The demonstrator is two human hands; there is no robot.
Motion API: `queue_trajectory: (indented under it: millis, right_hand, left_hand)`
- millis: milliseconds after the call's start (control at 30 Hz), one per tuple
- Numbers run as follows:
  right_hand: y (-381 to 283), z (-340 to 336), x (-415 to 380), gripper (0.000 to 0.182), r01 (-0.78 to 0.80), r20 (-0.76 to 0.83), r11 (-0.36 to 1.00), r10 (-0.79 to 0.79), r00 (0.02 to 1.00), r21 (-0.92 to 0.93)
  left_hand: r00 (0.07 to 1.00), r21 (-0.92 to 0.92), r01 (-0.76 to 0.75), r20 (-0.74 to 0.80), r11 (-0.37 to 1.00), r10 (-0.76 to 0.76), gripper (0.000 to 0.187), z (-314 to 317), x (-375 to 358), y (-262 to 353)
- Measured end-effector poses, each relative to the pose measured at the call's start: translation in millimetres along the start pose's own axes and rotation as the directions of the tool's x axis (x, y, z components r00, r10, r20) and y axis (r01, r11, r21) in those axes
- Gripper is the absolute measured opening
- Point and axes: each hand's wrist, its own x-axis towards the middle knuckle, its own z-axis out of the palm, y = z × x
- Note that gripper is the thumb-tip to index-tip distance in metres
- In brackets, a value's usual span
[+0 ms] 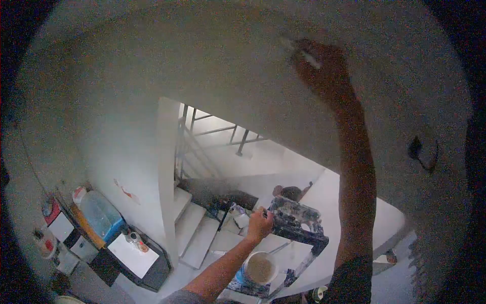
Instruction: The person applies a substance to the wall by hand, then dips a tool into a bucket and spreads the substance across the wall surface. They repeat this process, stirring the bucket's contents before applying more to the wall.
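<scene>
My right hand [324,68] is raised against the grey ceiling surface [228,66]. Its fingers are closed around a small whitish piece [310,60], too dim to name, whose pale end reaches toward the surface. Lower down, my left hand [259,224] is closed at the left edge of a paint-spattered stepladder top [296,218], seemingly gripping it. Just left of that hand is a whitish, smeared object [240,219] that I cannot make out. Beneath the left forearm, a round bucket [260,267] holds a beige paste or liquid.
White stairs [195,228] with a dark metal railing [215,131] lie below. At lower left, a blue-based clear container [104,215] and a bottle [134,238] stand among boards and boxes. A dark cable [422,154] hangs on the right.
</scene>
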Motion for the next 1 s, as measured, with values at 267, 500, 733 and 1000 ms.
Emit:
queue_trajectory:
  millis: [267,500,733,1000]
  right_hand:
    - [-34.7,-8.3,-10.7,0.028,-0.257,0.555,0.960,0.156,0.817,0.108]
    - [27.7,11.9,29.3,0.030,-0.028,0.032,0.999,0.027,0.999,0.033]
    - [-30.5,11.3,2.6,0.028,0.237,0.280,0.971,-0.235,0.931,0.029]
    - [22.2,7.2,7.3,0.024,0.016,0.174,1.000,-0.019,0.985,0.023]
  left_hand:
    - [0.938,-0.077,0.320,0.170,0.944,-0.304,0.033,-32.8,14.7,34.4]
    - [0.917,-0.107,0.388,0.142,0.916,-0.372,0.033,-16.8,11.0,17.8]
    - [0.959,0.005,0.232,0.167,0.973,-0.230,0.037,-20.0,3.8,18.8]
    - [0.931,-0.076,0.343,0.158,0.936,-0.328,0.036,-23.3,11.9,23.7]
